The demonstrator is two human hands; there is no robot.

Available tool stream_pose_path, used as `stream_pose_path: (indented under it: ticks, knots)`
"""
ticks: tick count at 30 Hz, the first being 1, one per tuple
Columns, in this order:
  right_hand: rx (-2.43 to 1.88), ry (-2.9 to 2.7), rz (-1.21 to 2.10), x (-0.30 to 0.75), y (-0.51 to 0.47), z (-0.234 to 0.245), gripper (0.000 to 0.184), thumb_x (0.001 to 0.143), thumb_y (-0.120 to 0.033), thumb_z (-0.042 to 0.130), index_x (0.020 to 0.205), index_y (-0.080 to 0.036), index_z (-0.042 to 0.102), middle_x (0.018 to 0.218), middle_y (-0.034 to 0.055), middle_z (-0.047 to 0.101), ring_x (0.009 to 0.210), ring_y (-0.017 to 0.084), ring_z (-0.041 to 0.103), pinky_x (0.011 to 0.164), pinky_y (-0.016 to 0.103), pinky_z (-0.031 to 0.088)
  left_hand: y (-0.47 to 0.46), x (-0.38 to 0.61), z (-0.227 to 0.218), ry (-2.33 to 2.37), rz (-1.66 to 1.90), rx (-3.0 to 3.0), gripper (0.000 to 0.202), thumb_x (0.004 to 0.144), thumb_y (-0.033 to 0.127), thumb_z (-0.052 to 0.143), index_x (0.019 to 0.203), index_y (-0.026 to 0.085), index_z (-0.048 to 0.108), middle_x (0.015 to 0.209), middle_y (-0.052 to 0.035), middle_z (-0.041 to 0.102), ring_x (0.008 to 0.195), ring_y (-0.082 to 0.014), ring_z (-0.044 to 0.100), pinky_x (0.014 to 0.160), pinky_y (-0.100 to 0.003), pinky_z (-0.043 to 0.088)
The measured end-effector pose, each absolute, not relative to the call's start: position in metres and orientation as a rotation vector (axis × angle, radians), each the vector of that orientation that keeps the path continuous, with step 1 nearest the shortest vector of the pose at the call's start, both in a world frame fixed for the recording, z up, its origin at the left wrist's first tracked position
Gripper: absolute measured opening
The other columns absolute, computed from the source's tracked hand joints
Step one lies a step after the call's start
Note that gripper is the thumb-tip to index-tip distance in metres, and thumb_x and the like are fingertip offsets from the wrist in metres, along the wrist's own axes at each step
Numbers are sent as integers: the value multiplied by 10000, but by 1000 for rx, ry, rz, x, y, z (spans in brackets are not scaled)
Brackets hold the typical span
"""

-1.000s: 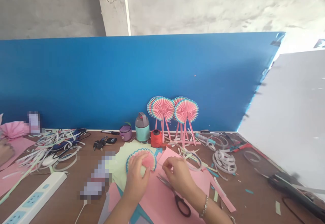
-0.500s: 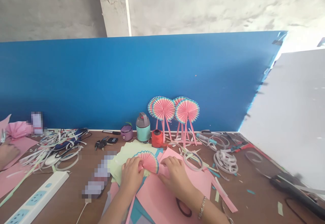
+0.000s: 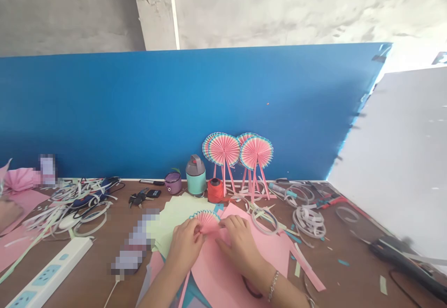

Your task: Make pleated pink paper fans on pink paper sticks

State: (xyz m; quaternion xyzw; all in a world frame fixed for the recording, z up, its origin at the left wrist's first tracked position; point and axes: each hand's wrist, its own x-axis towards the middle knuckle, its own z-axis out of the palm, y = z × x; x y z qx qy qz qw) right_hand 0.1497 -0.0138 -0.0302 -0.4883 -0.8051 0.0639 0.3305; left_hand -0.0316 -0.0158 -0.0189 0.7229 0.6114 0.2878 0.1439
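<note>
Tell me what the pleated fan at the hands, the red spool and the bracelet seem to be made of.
Pleated fan: most likely matte paper, judging by its crisp, narrow folds.
Red spool: perhaps wound thread or twine, from its rounded bulk about a dark core; single strands are too small to tell.
Bracelet: probably shiny metal, given its silvery, link-like glints.

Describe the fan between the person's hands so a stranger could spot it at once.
Start at the blue panel, then drop to the light-green sheets and pink sheet on the table below. Over them, between the left hand and the right hand, is a pleated pink fan with a blue zigzag edge. The round fans behind stand on pink sticks; this one is handheld.
</note>
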Motion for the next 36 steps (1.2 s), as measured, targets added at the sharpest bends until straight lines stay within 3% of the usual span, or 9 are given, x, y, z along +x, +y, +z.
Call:
stream_pose_path:
  ticks: [7,12,20,25,30,36]
  knots:
    - [-1282,-1963,59,164,-3,-14,91,792,-161,562,868,-197,528,852,24,593,835,207,530,780,341,336,-22,-26,-13,1522,1002,1948,176,668,85,469,759,206,559,728,5,594,715,-161,548,689,-271,415]
    - [-1283,-1969,-2,172,1,-9,121,786,-214,594,886,-201,526,858,37,589,835,223,519,758,345,343,-28,-23,1,1370,1011,1795,129,655,98,461,697,202,525,727,10,536,755,-157,532,703,-258,431]
    - [-1270,-1968,28,172,-1,-4,128,773,-215,596,879,-197,526,846,40,590,823,224,529,749,356,362,-32,-22,5,1189,902,1758,234,771,202,476,836,197,701,815,-34,554,798,-160,558,735,-257,446]
    - [-1173,-1964,263,173,-13,23,37,841,-174,493,848,-198,520,845,37,593,809,191,538,744,330,393,-30,-25,3,1228,919,1719,268,752,182,489,916,194,701,848,-40,564,830,-169,566,758,-265,461]
    - [-1120,-2217,641,173,-32,50,145,821,-96,454,747,-197,530,777,6,600,765,155,537,675,256,409,-32,-24,3,1178,889,1668,331,688,113,471,926,191,687,872,-33,543,890,-166,560,839,-274,463]
    - [-1091,-2439,387,167,-38,41,161,870,-126,429,780,-172,555,783,47,598,754,175,512,695,288,385,-35,-21,5,1163,846,1728,379,656,78,434,934,185,669,867,-27,533,887,-156,551,878,-281,442]
